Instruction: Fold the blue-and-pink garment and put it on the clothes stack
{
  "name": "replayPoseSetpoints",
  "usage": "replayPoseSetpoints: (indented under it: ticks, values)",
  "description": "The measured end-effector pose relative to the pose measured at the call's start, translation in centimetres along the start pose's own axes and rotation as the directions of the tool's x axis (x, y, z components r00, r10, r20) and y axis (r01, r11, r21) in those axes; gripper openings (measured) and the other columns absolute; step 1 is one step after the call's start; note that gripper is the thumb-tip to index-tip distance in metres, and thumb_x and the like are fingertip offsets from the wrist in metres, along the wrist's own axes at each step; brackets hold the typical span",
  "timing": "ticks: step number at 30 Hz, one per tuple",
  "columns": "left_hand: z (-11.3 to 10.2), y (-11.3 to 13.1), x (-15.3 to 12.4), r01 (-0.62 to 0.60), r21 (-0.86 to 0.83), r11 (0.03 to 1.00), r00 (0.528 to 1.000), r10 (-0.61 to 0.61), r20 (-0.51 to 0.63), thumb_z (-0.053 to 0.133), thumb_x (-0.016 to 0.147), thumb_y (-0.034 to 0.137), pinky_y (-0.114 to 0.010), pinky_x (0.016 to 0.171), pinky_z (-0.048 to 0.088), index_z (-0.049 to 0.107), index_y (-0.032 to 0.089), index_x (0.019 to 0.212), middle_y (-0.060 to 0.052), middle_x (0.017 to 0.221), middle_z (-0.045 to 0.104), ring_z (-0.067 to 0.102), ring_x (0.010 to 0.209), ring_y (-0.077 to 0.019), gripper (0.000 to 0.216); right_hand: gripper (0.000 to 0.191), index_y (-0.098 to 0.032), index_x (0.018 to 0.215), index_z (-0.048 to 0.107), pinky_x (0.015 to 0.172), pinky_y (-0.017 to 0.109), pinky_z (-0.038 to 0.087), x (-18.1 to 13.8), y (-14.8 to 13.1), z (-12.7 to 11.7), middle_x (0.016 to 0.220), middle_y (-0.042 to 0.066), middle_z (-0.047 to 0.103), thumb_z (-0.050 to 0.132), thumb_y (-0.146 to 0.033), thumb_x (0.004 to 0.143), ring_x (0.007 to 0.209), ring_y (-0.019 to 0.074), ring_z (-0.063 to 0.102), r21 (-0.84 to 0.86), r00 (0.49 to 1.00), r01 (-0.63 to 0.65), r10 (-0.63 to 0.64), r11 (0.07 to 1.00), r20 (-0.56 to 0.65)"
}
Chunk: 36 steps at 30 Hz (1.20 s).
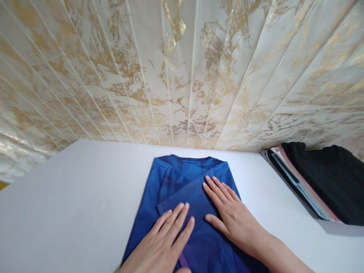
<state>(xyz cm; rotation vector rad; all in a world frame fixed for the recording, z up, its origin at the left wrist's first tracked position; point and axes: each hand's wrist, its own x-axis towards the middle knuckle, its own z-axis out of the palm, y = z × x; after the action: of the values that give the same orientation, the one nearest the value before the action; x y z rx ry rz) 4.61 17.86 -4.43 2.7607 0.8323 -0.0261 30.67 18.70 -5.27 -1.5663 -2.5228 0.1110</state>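
Observation:
A blue shirt [187,189] lies partly folded on the white table, its collar toward the far edge. One sleeve is laid slantwise across its middle. My left hand [167,235] rests flat on the cloth near the sleeve's lower left end, fingers stretched out. On the right part of the folded sleeve, my right hand [230,208] lies flat with its fingers extended and thumb spread. Neither hand grips the fabric. The shirt's lower part runs out of view at the bottom.
A stack of folded clothes [321,182], black on top with pink, light blue and grey layers beneath, sits at the right. The white table [85,204] meets a pale curtain [176,76] with gold patterns along its far edge.

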Motion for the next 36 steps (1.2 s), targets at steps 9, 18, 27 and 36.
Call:
replayPoseSetpoints:
  ticks: [9, 18, 27, 36]
  values:
    - [-1.9, -4.5, -2.0, 0.146, 0.065, 0.987, 0.966, -0.129, -0.223, 0.043, 0.098, 0.043, -0.040, 0.111, 0.032, -0.005, 0.029, 0.150, -0.005, 0.155, 0.018, 0.030, 0.139, -0.0245, 0.072, 0.067, -0.023, 0.151, 0.015, 0.112, 0.049, 0.032, 0.0, 1.5, -0.4, 0.155, 0.008, 0.022, 0.042, -0.047, 0.095, 0.142, 0.0246, 0.022, 0.016, 0.999, -0.013, 0.014, 1.000, -0.042]
    - [-2.6, -11.8, -1.6, 0.320, 0.118, 0.940, 0.927, -0.285, -0.244, 0.030, 0.101, 0.046, -0.041, 0.114, 0.023, 0.012, 0.022, 0.151, -0.007, 0.156, 0.016, 0.019, 0.143, -0.0213, 0.058, 0.072, -0.026, 0.151, 0.013, 0.107, 0.051, 0.039, 0.2, 2.3, 0.3, 0.155, 0.007, 0.023, 0.047, -0.049, 0.092, 0.140, 0.0285, 0.027, -0.022, 0.994, 0.004, -0.006, 1.000, -0.105]
    - [-4.7, -5.4, 1.7, 0.171, 0.004, 0.985, 0.959, -0.165, -0.231, 0.031, 0.102, 0.040, -0.040, 0.115, 0.023, 0.015, 0.022, 0.151, -0.005, 0.156, 0.012, 0.016, 0.143, -0.0202, 0.055, 0.067, -0.031, 0.151, 0.017, 0.108, 0.048, 0.039, 0.3, 2.8, 0.0, 0.154, 0.004, 0.026, 0.048, -0.042, 0.093, 0.138, 0.0271, 0.031, 0.051, 0.989, 0.040, -0.033, 0.998, -0.147]
    - [-0.4, -0.2, 8.5, -0.281, -0.027, 0.959, 0.955, 0.277, -0.108, 0.039, 0.095, 0.056, -0.040, 0.114, 0.024, 0.031, 0.009, 0.145, -0.015, 0.153, 0.021, 0.019, 0.142, -0.0270, 0.069, 0.033, -0.024, 0.118, 0.060, 0.104, 0.045, 0.040, 2.8, 9.9, -2.3, 0.125, 0.008, 0.062, 0.045, -0.037, 0.092, 0.119, 0.0247, 0.055, 0.474, 0.910, -0.129, 0.294, 0.871, -0.292]
